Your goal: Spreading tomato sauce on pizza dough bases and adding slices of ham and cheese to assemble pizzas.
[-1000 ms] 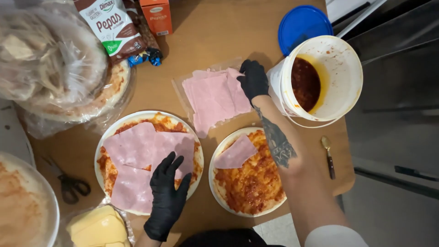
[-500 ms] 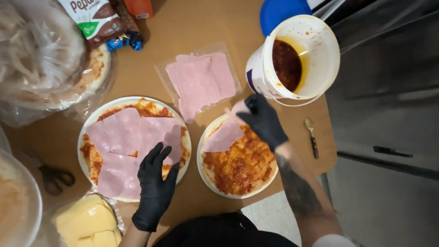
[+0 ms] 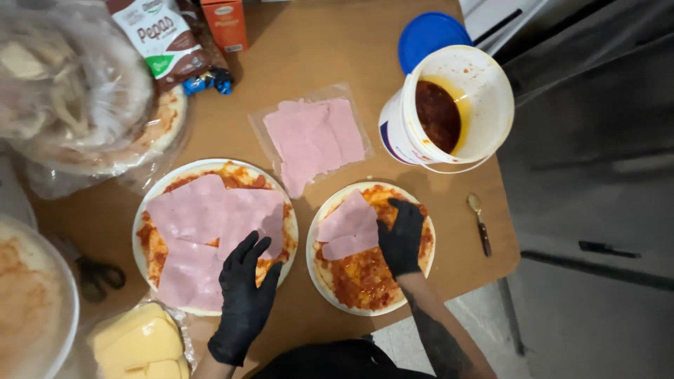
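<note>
L hand (image 3: 246, 298): our glove lies flat, fingers spread, on ham-covered pizza (image 3: 214, 235).
R hand (image 3: 401, 238): open, we press ham slices (image 3: 349, 226) onto sauced pizza (image 3: 370, 247).

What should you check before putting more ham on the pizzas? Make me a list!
1. Right hand rests on the right pizza beside its ham slices: ok.
2. Right pizza fully covered with ham: not ok, much sauce bare.
3. Left hand steadies the left pizza: ok.
4. Ham stack on its plastic wrap within reach: ok.
5. Sauce bucket upright, lid off behind it: ok.
6. Gloves clean: cannot tell.
</note>
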